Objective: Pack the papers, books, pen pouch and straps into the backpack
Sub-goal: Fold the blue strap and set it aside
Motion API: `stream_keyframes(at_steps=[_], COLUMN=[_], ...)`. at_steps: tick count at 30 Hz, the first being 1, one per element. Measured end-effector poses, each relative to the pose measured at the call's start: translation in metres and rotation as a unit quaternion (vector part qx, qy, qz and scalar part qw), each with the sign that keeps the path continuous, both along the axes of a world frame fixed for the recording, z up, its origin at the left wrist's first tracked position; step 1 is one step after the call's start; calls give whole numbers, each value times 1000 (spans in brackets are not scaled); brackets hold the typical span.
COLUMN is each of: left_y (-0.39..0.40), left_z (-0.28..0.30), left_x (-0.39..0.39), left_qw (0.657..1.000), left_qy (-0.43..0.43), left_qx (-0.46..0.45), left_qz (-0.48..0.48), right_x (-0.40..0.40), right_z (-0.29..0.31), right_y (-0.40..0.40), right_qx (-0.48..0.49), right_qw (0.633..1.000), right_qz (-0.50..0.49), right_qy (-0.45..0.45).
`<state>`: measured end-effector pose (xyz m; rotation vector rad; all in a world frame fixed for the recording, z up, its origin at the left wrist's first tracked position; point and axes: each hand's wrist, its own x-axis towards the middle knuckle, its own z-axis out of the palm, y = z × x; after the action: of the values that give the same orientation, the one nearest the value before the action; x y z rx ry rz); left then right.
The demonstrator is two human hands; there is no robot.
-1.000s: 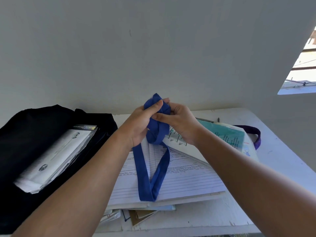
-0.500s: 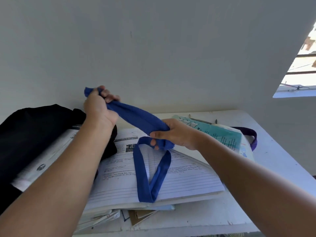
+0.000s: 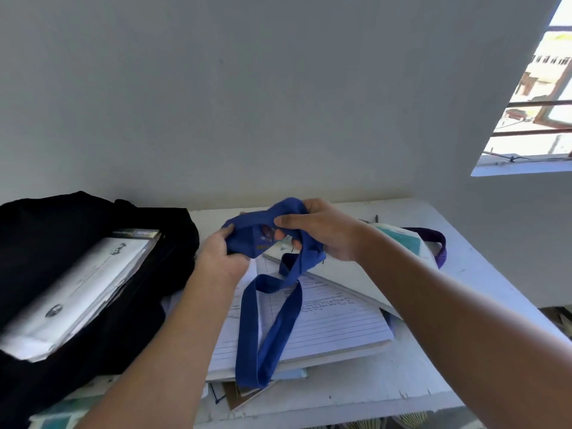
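Open bench (image 3: 483,283) far right, backpack (image 3: 93,218) crowding left. Both grips, left hand (image 3: 224,258) and right hand (image 3: 325,233), pinching blue strap (image 3: 263,329), loop trailing nearward over papers (image 3: 334,323).

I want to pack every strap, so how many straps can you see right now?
2. The blue strap is held in both hands over the open notebook; a purple strap lies at the table's far right behind the books. Others may be hidden.

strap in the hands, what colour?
Royal blue strap, gripped by both hands; clearest in the head view.
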<state>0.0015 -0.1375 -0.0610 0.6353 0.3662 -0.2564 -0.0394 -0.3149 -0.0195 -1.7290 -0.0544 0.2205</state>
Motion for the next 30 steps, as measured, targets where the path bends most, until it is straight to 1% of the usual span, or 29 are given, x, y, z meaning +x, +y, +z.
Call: stream_keyframes(at_steps=[2, 4, 7, 9, 11, 13, 15, 17, 18, 21, 22, 23, 25, 26, 28, 30], left_y=[10, 18, 15, 6, -8, -21, -26, -28, -29, -26, -25, -22, -21, -22, -25, -25], left_z=[3, 1, 11, 24, 24, 24, 27, 30, 32, 33, 31, 29, 31, 29, 29, 37], left_x=[7, 3, -29, -54, -72, -86, -87, -76, -70, -59, -56, -53, -50, -46, -37, -30], left_qw=[998, 997, 999, 997, 996, 993, 989, 988, 986, 960, 953, 952, 955, 958, 963, 968], left_qy=[46, 47, 48, 71, 92, 96, 70, 32, 6, -71, -82, -74, -45, -49, -90, -136], left_qx=[26, 35, 19, 3, -4, -11, 4, 46, 87, 231, 245, 228, 163, 138, 118, 104], left_qz=[31, 40, 17, 3, -12, -64, -133, -145, -143, -142, -160, -190, -244, -246, -226, -182], right_x=[0, 0, 3, 5, 7, 8, 9, 11, 12, 11, 10, 9, 8, 7, 5, 3], right_z=[-4, -8, -10, -9, -5, 1, 5, 7, 8, 15, 17, 18, 17, 15, 12, 8], right_y=[-1, 2, 6, 10, 13, 17, 20, 22, 21, 16, 15, 14, 11, 11, 13, 13], right_qx=[-37, -38, -28, -36, -27, -7, 1, -2, -8, -13, -9, -16, -35, -30, -9, 0], right_qw=[999, 998, 999, 999, 999, 999, 998, 999, 999, 1000, 1000, 999, 999, 999, 998, 998], right_qz=[8, 6, -5, 3, 3, 0, -1, 4, 1, -5, 1, 9, 20, 20, 28, 42], right_qy=[21, 40, 40, 28, 28, 40, 56, 52, 40, 22, 27, 29, 28, 35, 47, 44])
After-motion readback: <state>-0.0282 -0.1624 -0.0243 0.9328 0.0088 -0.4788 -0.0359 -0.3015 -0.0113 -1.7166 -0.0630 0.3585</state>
